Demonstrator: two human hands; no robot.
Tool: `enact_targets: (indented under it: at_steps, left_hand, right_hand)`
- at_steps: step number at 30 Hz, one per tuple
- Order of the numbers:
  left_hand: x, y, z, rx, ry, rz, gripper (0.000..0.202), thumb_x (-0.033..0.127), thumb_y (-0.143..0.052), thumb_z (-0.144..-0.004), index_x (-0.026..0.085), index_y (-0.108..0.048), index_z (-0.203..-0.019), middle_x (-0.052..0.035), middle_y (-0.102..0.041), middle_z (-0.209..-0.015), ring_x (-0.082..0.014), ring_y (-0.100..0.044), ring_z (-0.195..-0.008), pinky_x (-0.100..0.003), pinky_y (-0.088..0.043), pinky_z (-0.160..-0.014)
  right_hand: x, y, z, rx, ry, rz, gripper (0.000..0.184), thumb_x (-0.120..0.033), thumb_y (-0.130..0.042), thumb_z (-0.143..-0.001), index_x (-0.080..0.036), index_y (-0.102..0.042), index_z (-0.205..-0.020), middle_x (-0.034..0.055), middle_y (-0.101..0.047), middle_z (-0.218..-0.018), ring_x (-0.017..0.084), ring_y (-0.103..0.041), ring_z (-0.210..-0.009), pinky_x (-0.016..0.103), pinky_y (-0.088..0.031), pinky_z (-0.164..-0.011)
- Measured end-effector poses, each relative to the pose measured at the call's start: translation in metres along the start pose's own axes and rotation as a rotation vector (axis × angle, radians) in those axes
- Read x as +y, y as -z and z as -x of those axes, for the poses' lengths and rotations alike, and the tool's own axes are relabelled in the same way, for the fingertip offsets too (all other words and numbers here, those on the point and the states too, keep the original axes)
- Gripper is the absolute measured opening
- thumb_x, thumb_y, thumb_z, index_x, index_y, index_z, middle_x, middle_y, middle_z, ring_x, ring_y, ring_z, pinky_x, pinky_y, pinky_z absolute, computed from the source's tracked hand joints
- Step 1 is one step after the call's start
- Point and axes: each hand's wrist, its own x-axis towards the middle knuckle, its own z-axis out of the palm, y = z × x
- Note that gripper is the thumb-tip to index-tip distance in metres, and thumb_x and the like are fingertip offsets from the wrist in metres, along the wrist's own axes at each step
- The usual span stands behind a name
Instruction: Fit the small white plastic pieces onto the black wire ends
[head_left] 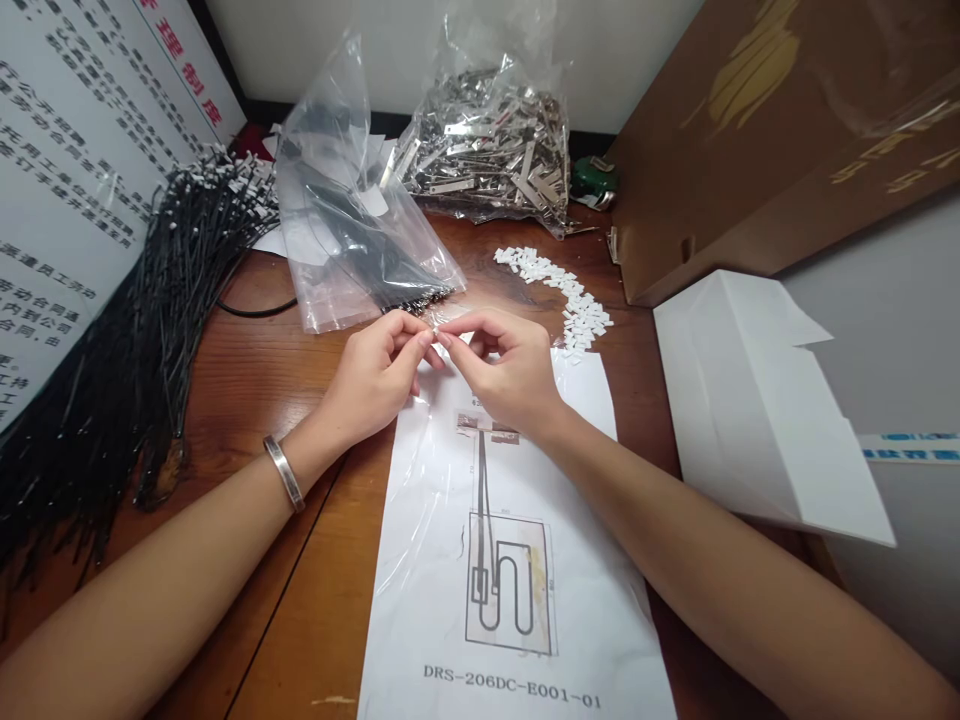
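My left hand (380, 370) and my right hand (504, 365) meet fingertip to fingertip above the top of a printed drawing sheet (427, 600). Each is closed in a pinch. Whatever lies between the fingertips is too small and too covered to name. Just beyond them is the open end of a clear plastic bag (315, 285), where the metal-tipped ends of black wires (420, 300) stick out. Small white plastic pieces (589, 320) lie scattered in a curved band to the right of my right hand.
A thick bundle of black wires with white ends (161, 300) fills the left side. At the back stands a clear bag of metal strips (487, 150), with a green object (594, 182) beside it. A brown box (750, 130) and a folded white card (750, 400) line the right.
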Motion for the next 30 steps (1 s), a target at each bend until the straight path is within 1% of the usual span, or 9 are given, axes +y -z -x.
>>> enact_targets:
  at_steps: [7, 9, 11, 13, 16, 19, 22, 24, 30]
  left_hand:
    - [0.0008, 0.0003, 0.0011, 0.006, -0.004, 0.001, 0.016, 0.029, -0.055, -0.093, 0.016, -0.056, -0.084, -0.0014, -0.069, -0.074, -0.0061, -0.053, -0.044, -0.018, -0.043, -0.041]
    - [0.0010, 0.0007, 0.0009, 0.005, -0.003, 0.008, 0.016, 0.029, -0.056, -0.093, 0.016, -0.056, -0.084, -0.0014, -0.069, -0.074, -0.0060, -0.053, -0.044, -0.017, -0.043, -0.041]
    - [0.0013, 0.0008, 0.0004, -0.002, -0.006, 0.021, 0.016, 0.031, -0.056, -0.093, 0.017, -0.056, -0.085, -0.0013, -0.069, -0.074, -0.0060, -0.053, -0.044, -0.018, -0.043, -0.041]
    - [0.0018, 0.0008, -0.0001, -0.016, -0.009, 0.034, 0.017, 0.032, -0.057, -0.092, 0.017, -0.057, -0.086, -0.0014, -0.069, -0.074, -0.0060, -0.052, -0.045, -0.018, -0.043, -0.042]
    - [0.0021, 0.0006, -0.0002, -0.034, -0.005, 0.046, 0.017, 0.033, -0.058, -0.092, 0.017, -0.057, -0.086, -0.0017, -0.070, -0.074, -0.0065, -0.053, -0.046, -0.018, -0.043, -0.043]
    - [0.0013, 0.0010, 0.0001, -0.038, 0.004, 0.044, 0.018, 0.035, -0.060, -0.091, 0.017, -0.058, -0.088, -0.0019, -0.070, -0.076, -0.0070, -0.053, -0.047, -0.018, -0.042, -0.043]
    - [0.0000, 0.0017, -0.0001, -0.037, 0.008, 0.044, 0.019, 0.037, -0.061, -0.090, 0.018, -0.059, -0.089, -0.0018, -0.069, -0.077, -0.0073, -0.053, -0.047, -0.019, -0.042, -0.043]
    - [-0.0006, 0.0021, -0.0006, -0.035, 0.002, 0.041, 0.018, 0.036, -0.061, -0.089, 0.017, -0.059, -0.089, -0.0015, -0.069, -0.076, -0.0071, -0.053, -0.047, -0.019, -0.042, -0.043]
    - [0.0000, 0.0025, -0.0010, -0.037, -0.005, 0.022, 0.017, 0.034, -0.060, -0.090, 0.017, -0.059, -0.087, -0.0009, -0.068, -0.075, -0.0068, -0.052, -0.048, -0.019, -0.040, -0.045]
  right_hand:
    - [0.0000, 0.0002, -0.0001, -0.012, -0.036, -0.027, 0.008, -0.023, -0.067, -0.080, -0.018, -0.071, -0.076, -0.0006, -0.066, -0.067, 0.007, -0.044, -0.049, 0.025, -0.036, -0.049]
    - [-0.0010, 0.0007, -0.0009, -0.019, -0.092, -0.067, 0.010, -0.025, -0.068, -0.080, -0.017, -0.071, -0.076, -0.0014, -0.064, -0.063, 0.007, -0.042, -0.048, 0.025, -0.034, -0.046]
    - [-0.0014, 0.0015, -0.0024, -0.033, -0.177, -0.134, 0.013, -0.029, -0.068, -0.080, -0.017, -0.071, -0.077, -0.0024, -0.061, -0.059, 0.006, -0.040, -0.046, 0.024, -0.030, -0.043]
    - [-0.0008, 0.0026, -0.0045, -0.053, -0.253, -0.219, 0.015, -0.032, -0.069, -0.079, -0.017, -0.070, -0.078, -0.0027, -0.061, -0.059, 0.006, -0.040, -0.045, 0.023, -0.027, -0.041]
    - [0.0013, 0.0040, -0.0071, -0.086, -0.307, -0.306, 0.017, -0.034, -0.072, -0.076, -0.017, -0.068, -0.076, -0.0030, -0.059, -0.058, 0.006, -0.040, -0.045, 0.023, -0.026, -0.041]
    - [0.0029, 0.0043, -0.0078, -0.120, -0.331, -0.337, 0.021, -0.036, -0.074, -0.074, -0.017, -0.067, -0.072, -0.0032, -0.057, -0.056, 0.006, -0.038, -0.046, 0.023, -0.026, -0.042]
    - [0.0029, 0.0044, -0.0075, -0.122, -0.344, -0.343, 0.023, -0.037, -0.075, -0.074, -0.016, -0.066, -0.073, -0.0026, -0.059, -0.058, 0.006, -0.040, -0.048, 0.024, -0.027, -0.043]
    - [0.0023, 0.0048, -0.0075, -0.122, -0.346, -0.343, 0.023, -0.038, -0.075, -0.074, -0.016, -0.066, -0.073, -0.0023, -0.059, -0.060, 0.006, -0.040, -0.048, 0.024, -0.028, -0.044]
    - [0.0022, 0.0058, -0.0084, -0.179, -0.353, -0.358, 0.022, -0.036, -0.074, -0.076, -0.016, -0.066, -0.077, -0.0007, -0.063, -0.066, 0.006, -0.040, -0.049, 0.024, -0.028, -0.044]
